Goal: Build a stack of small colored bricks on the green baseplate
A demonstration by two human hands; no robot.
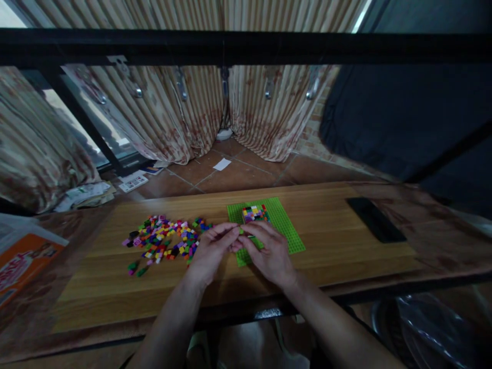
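Note:
Both hands meet over the left part of a green studded baseplate. My left hand is closed, its thumb and forefinger pinched at a small yellow-green toy brick. From the other side my right hand closes its fingertips on the same brick. Just beyond the fingers, a block of many-coloured bricks stands on the baseplate, its near side partly hidden by my hands. A loose pile of small coloured bricks spreads over the wooden board to the left of my left hand.
The wooden board carries all of this. A black phone-like slab lies at its right. An orange and white package stands at far left. A dark bar crosses above, before curtains. Papers lie on the tiled floor.

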